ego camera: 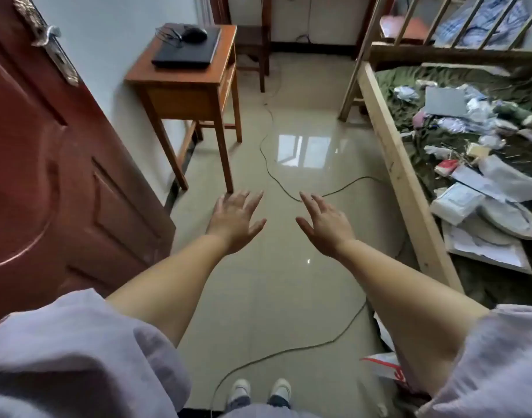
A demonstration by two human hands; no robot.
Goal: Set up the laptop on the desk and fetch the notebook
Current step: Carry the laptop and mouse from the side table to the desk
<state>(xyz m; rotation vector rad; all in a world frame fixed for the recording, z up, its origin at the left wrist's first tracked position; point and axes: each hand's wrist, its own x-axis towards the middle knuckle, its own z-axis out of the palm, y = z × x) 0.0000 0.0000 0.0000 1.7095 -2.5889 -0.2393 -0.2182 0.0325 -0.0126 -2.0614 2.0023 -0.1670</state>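
A closed black laptop (185, 51) lies on a small wooden desk (183, 79) against the left wall, with a black mouse (194, 34) and its coiled cable on the lid. My left hand (236, 220) and my right hand (325, 223) are stretched out in front of me over the tiled floor, fingers spread and holding nothing, well short of the desk. A flat grey rectangular item (445, 101) lies among clutter on the bed at the right; I cannot tell whether it is the notebook.
A red-brown door (56, 182) stands open at the left. A wooden bed frame (400, 173) with papers and bags runs along the right. A dark cable (277, 182) snakes across the floor. A wooden chair (255, 46) stands behind the desk.
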